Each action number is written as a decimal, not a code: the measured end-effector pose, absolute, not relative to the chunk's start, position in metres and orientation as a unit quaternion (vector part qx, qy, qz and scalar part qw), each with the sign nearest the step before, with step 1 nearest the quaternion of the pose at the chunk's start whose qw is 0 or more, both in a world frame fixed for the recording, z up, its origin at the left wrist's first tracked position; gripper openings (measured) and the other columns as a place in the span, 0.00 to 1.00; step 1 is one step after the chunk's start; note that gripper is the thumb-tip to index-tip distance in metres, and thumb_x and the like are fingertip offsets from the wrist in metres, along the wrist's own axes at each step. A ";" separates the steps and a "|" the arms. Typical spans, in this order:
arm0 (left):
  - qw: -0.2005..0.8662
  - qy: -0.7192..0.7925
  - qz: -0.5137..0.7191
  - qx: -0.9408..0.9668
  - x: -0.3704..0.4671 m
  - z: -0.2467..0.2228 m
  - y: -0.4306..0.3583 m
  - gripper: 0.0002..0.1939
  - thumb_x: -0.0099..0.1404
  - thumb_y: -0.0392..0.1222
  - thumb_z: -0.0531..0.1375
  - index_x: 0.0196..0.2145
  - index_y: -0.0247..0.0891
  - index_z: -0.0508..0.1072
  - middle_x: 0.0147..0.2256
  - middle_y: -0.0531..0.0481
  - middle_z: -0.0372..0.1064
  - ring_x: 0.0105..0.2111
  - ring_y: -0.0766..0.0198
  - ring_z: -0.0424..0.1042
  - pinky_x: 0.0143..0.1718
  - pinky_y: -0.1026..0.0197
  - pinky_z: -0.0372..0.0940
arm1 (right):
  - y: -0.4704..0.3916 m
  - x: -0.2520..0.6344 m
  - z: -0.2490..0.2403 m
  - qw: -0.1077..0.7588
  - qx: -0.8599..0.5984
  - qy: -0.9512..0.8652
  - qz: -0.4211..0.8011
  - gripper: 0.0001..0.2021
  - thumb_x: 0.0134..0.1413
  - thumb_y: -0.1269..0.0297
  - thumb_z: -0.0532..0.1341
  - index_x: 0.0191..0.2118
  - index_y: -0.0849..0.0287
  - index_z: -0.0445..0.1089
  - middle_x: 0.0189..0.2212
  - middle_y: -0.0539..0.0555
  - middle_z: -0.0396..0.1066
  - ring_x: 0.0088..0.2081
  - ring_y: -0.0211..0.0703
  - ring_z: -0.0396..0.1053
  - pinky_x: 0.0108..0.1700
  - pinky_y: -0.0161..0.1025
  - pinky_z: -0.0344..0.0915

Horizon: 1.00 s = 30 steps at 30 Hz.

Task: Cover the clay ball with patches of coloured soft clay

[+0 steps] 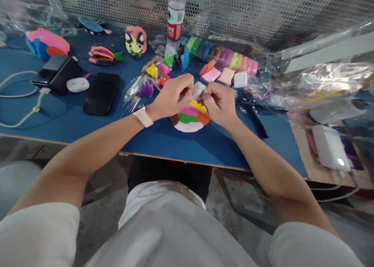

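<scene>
My left hand (174,95) and my right hand (219,103) are close together over the blue table. Both are closed, pinching a small clear plastic wrapper (199,90) between them; whatever is inside it is too unclear to tell. Just below my hands lies a round piece (188,119) covered with patches of pink, yellow, green, orange, brown and white clay. My fingers hide its upper edge. Behind my hands sit pink, peach and white clay blocks (240,79). Small wrapped clay lumps (147,88) in purple, yellow, red and green lie beyond my left hand.
A phone (101,93), a white mouse (78,85) and a black device (57,74) are at the left. Clay figures (136,41) and a water bottle (175,20) stand along the perforated back panel. Black scissors-like tools (253,113) and plastic bags (330,76) lie right.
</scene>
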State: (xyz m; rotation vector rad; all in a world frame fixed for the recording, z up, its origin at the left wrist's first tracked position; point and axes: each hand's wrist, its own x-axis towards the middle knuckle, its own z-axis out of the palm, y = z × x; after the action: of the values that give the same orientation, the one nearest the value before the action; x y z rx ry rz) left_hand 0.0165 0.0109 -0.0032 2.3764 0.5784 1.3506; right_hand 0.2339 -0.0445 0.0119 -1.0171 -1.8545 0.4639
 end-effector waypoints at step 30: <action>0.148 0.182 0.468 0.852 0.008 -0.010 0.021 0.31 0.82 0.72 0.63 0.68 0.49 0.75 0.61 0.41 0.82 0.57 0.46 0.82 0.58 0.39 0.78 | -0.046 0.251 0.011 0.499 -0.400 -0.753 0.151 0.18 0.73 0.35 0.67 0.52 0.40 0.82 0.51 0.57 0.77 0.44 0.52 0.75 0.37 0.52 0.77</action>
State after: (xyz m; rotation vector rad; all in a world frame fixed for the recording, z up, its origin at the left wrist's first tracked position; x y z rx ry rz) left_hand 0.0082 0.0212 -0.0099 2.4500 0.5231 1.3467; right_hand 0.2511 -0.0459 0.0105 -0.9688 -1.8229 0.3660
